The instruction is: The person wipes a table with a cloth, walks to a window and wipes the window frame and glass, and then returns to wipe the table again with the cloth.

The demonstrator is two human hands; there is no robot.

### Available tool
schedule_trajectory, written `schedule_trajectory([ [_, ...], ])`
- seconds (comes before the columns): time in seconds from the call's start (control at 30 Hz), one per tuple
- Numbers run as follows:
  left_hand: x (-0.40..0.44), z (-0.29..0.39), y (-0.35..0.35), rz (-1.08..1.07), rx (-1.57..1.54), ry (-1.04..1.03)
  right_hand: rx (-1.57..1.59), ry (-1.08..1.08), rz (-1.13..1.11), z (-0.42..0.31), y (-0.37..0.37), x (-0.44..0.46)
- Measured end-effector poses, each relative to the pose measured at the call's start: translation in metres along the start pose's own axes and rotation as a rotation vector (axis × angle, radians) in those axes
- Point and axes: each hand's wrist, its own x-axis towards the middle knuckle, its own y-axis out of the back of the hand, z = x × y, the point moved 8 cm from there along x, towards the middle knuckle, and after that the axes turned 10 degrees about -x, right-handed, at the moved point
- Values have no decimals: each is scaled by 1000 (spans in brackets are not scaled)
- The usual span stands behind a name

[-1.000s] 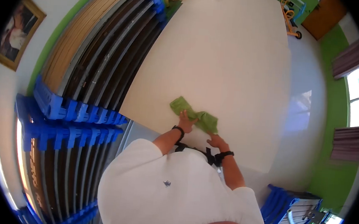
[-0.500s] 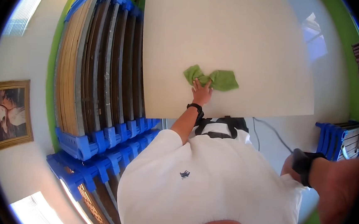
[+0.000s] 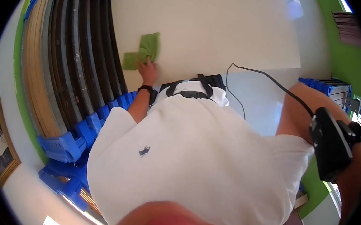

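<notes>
My left hand (image 3: pixel 149 72) is on a green cloth (image 3: pixel 150 45), its fingers pressing the bunched middle against a broad cream-coloured board (image 3: pixel 207 35). The two ends of the cloth spread out past the fingers, near the board's left corner. A dark band circles my left wrist. My right arm is bent and raised at the right edge, with a black box (image 3: pixel 331 146) on a strap by the wrist and a dark cable (image 3: pixel 271 75) running from it. Of my right hand (image 3: pixel 353 179) only a part shows, and its fingers are hidden.
Brown panels (image 3: pixel 84 47) with grey edges and blue plastic fittings (image 3: pixel 63 146) stand in a row along the board's left side. A framed picture (image 3: pixel 2 142) hangs on the left wall. More blue-fitted pieces (image 3: pixel 324 87) stand at the right, near a green wall (image 3: pixel 332 43).
My left hand has slid the cloth leftward across the board towards its left edge, and the cloth has turned. My right arm has shifted, bringing the black box into fuller view. The camera view has tilted.
</notes>
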Motion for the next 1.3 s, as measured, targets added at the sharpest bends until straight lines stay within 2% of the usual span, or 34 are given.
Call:
schedule_trajectory([
  [0.03, 15, 14, 2, 34, -38, -98, -15, 9, 20, -5, 1, 2],
  [0.1, 26, 55, 9, -91, -163, -153, -29, -5, 27, 0, -8, 10],
  [0.2, 55, 86, -19, -197, -206, -373, -37, 54, -6, -14, -19, 14],
  [0.23, 26, 103, -32, -261, -205, -432, -37, 22, -19, -9, -23, 16],
  [0.27, 28, 121, -37, -241, -222, -488, -51, -40, -18, -2, -20, 10],
  [0.3, 32, 113, -31, -218, -238, -526, -52, -103, -5, 2, -24, 15],
  [0.33, 19, 104, -28, -239, -263, -506, -46, -112, -28, 11, -33, 24],
  [0.4, 89, 126, -23, -121, -276, -475, -62, 28, -82, -23, -46, 53],
  [0.43, 90, 119, -13, -99, -216, -389, -65, 98, -105, -38, -48, 56],
  [0.47, 76, 89, -7, -138, -127, -311, -72, 106, -113, -39, -51, 53],
  [0.5, 102, 75, -16, -99, -158, -204, -61, 74, -123, -14, -62, 48],
  [0.53, 89, 58, -17, -79, -177, -100, -55, 36, -125, -10, -63, 45],
  [0.6, 83, 39, -3, -42, -134, -30, -55, -1, -118, -16, -59, 46],
  [0.7, 75, 17, 22, -247, -85, 63, -59, 43, -130, -37, -65, 51],
  [0.73, 74, 17, 23, -247, -80, 75, -53, 26, -124, -32, -67, 49],
  [0.83, 58, 6, 35, -226, -107, 43, -56, 8, -98, -37, -72, 48],
  [0.93, 55, 11, 15, -270, -60, -42, -82, 50, -88, -46, -73, 52],
  [0.97, 51, 10, 4, -244, -66, -146, -79, 44, -95, -44, -76, 54],
  [1.0, 44, 17, -1, -261, -74, -139, -72, 39, -94, -44, -77, 53],
  [1.07, 40, 46, 4, -343, -259, -422, -71, 19, -76, -41, -78, 52],
  [1.2, 35, 44, -4, -450, -207, -270, -18, -46, 34, -32, -97, 31],
  [1.3, 41, 30, 9, -393, -46, -211, 37, -285, 67, -2, -138, -14],
])
